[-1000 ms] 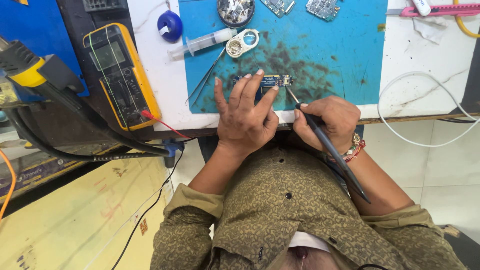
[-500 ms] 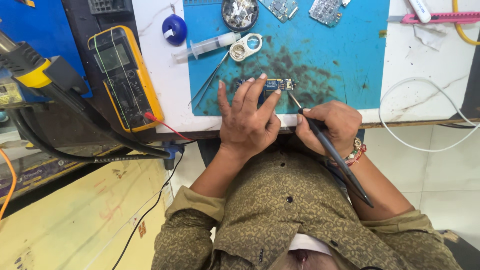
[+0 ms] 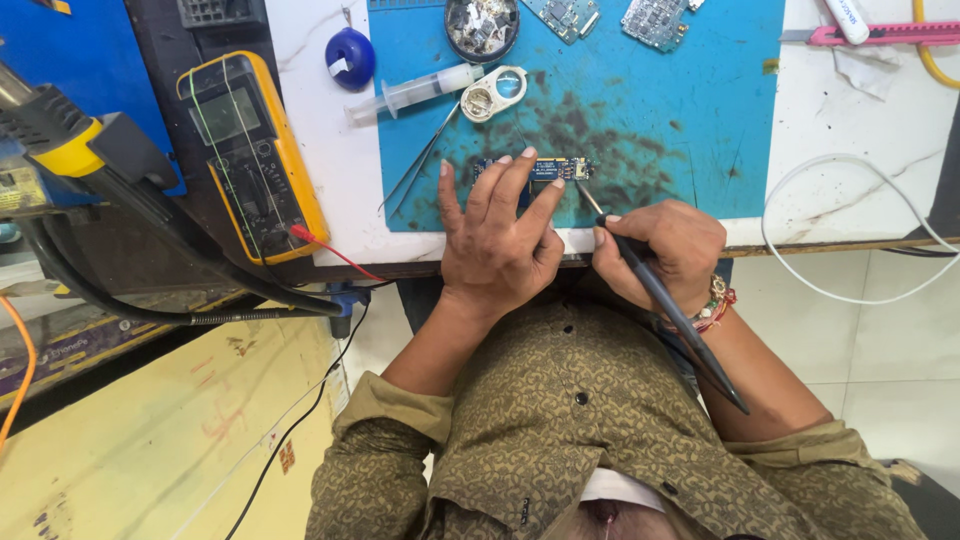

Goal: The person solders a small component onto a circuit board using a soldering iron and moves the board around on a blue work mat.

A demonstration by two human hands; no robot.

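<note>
White marble-patterned tabletop (image 3: 860,140) with a dark front edge, partly covered by a stained blue work mat (image 3: 690,120). Pale tiled floor (image 3: 900,340) lies below on the right. A yellowish surface (image 3: 150,440) with red marks sits lower left. A blue panel (image 3: 80,60) stands upper left. Lighting even and bright.

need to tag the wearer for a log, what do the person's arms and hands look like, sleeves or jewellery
Both arms wear long olive-brown sleeves with a fine patterned print, pushed up toward the elbows with folded cuffs. The left hand is bare, with no ring or band visible. The right hand has a beaded bracelet of red and pale beads at the wrist.
</note>
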